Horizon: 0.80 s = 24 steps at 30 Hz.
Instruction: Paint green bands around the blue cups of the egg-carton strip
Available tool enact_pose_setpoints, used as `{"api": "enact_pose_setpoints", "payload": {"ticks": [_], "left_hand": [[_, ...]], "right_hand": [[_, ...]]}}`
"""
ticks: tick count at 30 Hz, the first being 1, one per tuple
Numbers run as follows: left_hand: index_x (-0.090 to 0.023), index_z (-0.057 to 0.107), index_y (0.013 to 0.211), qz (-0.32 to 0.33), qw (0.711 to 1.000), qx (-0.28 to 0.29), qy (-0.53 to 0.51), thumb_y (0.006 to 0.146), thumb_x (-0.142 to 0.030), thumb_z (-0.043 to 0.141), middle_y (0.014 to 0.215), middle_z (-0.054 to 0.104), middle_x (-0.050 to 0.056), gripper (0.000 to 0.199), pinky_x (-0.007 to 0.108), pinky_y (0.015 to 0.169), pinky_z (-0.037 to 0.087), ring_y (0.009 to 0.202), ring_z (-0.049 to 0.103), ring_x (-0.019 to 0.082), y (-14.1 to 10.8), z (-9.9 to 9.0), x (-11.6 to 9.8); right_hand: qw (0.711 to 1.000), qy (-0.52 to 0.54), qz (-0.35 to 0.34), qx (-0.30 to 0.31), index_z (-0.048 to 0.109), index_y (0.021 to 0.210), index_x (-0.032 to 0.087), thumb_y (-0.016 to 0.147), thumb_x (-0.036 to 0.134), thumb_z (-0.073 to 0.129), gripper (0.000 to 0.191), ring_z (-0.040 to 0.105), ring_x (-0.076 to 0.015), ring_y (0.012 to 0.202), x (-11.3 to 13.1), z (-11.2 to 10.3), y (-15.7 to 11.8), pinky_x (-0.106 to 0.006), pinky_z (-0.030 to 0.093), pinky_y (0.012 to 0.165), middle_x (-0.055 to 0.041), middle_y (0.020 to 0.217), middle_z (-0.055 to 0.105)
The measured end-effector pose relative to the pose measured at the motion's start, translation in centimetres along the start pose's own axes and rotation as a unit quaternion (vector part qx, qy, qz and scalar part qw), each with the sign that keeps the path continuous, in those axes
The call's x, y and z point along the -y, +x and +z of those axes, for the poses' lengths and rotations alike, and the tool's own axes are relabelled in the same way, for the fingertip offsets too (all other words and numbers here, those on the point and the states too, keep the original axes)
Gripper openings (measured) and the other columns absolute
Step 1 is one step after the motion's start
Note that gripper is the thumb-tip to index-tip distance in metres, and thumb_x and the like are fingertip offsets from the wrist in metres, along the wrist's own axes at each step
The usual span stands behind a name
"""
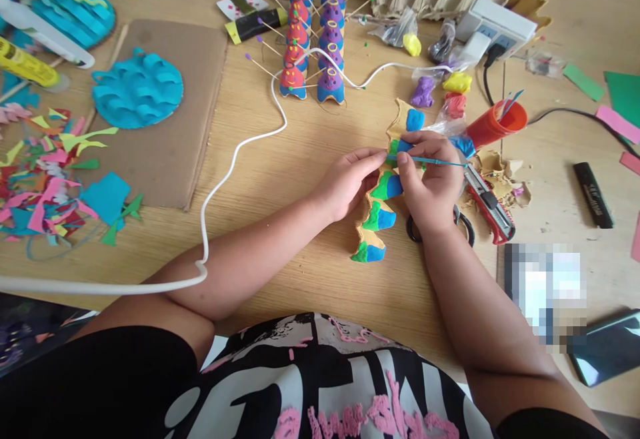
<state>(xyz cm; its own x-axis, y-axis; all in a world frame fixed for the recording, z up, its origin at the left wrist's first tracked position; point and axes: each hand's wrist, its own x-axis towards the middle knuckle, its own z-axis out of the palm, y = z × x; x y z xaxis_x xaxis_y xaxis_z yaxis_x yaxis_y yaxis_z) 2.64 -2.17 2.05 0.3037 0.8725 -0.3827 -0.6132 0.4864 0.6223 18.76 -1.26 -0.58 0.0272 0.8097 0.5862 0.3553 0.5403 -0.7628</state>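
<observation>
A tan egg-carton strip [379, 217] with green and blue clay pressed onto its bumps lies at an angle in front of me. My left hand [345, 185] grips its left edge between thumb and fingers. In my right hand [434, 185] is a thin blue modelling stick [440, 161], pinched like a pen, its tip at the green clay near my left fingertips. Black scissor handles [469, 229] show partly from under my right hand. A red box cutter [490, 204] lies just right of it.
Two rows of red and purple clay-covered carton figures [331, 82] stand at the back. A white cable [240, 145] crosses to a power strip [493, 25]. Nearby are an orange cup [495, 125], clay lumps [423, 92], a blue disc [137, 95] on cardboard [160, 165], and a phone [607, 349].
</observation>
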Motion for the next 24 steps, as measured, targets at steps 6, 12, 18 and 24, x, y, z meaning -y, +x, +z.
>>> {"api": "enact_pose_setpoints", "payload": {"ticks": [6,12,18,24], "left_hand": [[-0.018,0.077,0.087,0.003,1.0,0.009,-0.008,0.096,-0.023,0.083,0.077,0.076,-0.003,0.012,0.025,0.079,0.058,0.071,0.073,0.011,0.07,-0.18,0.13],[-0.019,0.076,0.087,-0.004,1.0,0.015,-0.014,0.095,-0.027,0.084,0.077,0.078,-0.003,0.014,0.025,0.076,0.059,0.069,0.075,0.011,0.05,-0.2,0.14],[-0.018,0.077,0.088,-0.003,1.0,0.016,-0.01,0.097,-0.021,0.08,0.075,0.075,-0.004,0.01,0.023,0.076,0.058,0.068,0.072,0.009,-0.07,-0.09,-0.03],[-0.018,0.076,0.086,-0.008,1.0,0.007,-0.001,0.096,-0.024,0.083,0.072,0.073,-0.004,0.014,0.024,0.076,0.057,0.066,0.071,0.01,-0.09,-0.07,-0.06]], "right_hand": [[1.0,0.023,-0.004,-0.005,0.066,0.095,0.03,0.1,0.055,0.074,0.027,0.077,-0.0272,0.114,-0.39,0.01,-0.1,-0.063,0.058,0.118,-0.004,0.116,0.079],[0.999,0.032,0.001,-0.006,0.065,0.095,0.03,0.1,0.056,0.074,0.029,0.077,-0.0271,0.115,-0.76,-0.01,-0.17,-0.063,0.058,0.118,-0.0031,0.115,0.078],[1.0,0.015,-0.014,-0.017,0.064,0.094,0.03,0.1,0.055,0.073,0.026,0.077,-0.0262,0.111,-0.66,0.13,-0.04,-0.06,0.059,0.116,-0.0033,0.112,0.078],[1.0,0.009,-0.001,-0.013,0.063,0.094,0.031,0.1,0.058,0.072,0.029,0.076,-0.0266,0.112,-0.46,0.18,-0.04,-0.06,0.058,0.117,-0.0037,0.111,0.077]]}}
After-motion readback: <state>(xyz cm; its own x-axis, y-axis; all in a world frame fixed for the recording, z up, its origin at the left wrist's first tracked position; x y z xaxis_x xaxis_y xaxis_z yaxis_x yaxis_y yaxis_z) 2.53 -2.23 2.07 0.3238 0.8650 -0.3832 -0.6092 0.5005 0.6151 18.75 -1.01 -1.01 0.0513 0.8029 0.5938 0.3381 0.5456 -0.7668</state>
